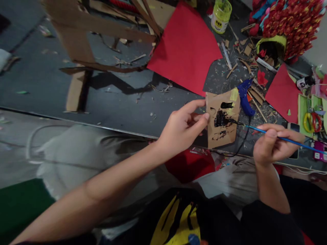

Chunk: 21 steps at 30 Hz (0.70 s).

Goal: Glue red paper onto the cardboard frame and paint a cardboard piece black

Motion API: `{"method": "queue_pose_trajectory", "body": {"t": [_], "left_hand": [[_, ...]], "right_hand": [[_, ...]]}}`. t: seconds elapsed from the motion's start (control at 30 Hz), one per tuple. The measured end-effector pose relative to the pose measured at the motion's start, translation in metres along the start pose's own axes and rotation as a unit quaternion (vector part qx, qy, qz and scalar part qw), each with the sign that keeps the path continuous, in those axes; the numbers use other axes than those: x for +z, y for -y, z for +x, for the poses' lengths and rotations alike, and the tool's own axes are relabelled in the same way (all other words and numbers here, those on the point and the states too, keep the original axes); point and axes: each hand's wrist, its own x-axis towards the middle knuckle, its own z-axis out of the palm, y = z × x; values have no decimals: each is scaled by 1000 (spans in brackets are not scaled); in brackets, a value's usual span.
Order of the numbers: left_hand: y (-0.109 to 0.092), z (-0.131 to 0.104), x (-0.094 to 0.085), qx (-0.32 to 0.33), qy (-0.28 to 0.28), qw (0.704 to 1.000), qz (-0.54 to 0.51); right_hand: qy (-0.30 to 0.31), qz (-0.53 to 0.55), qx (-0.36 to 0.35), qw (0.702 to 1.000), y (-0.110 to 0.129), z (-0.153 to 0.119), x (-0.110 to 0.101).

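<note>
Between thumb and fingers, my left hand (187, 126) grips the left edge of a small piece of cardboard (213, 136). Black paint strokes and a yellowish patch mark its face. My right hand (274, 141) is closed round a blue paintbrush (264, 131), whose dark tip is at the right edge of the black strokes. Just beyond the cardboard's right side lies a blue glue gun (245, 97) with a black cord running toward the table's front edge.
Red paper (185, 51) lies behind the cardboard, a yellow jar (221, 17) beyond it. Cardboard strips (76, 90) stand at left. Right are scraps, a smaller red sheet (283, 92), a black bottle (306, 82), scissors (309, 122) in a green tray and a phone (293, 127).
</note>
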Motion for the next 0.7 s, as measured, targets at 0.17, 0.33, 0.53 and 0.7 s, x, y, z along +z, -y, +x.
{"method": "queue_pose_trajectory", "body": {"t": [0.17,0.33,0.53,0.7], "left_hand": [[1,-3,1,3,15,1000,13],[2,-3,1,12,13,1000,26],[4,-1,-2,22,-8,998,58],[2,-4,-1,41,-14,995,94]], "right_hand": [[30,24,12,999,5,-8,1],[40,47,-7,998,-1,-15,6],[4,12,-21,1000,-5,-8,5],[11,21,-17,1000,5,-10,3]]}}
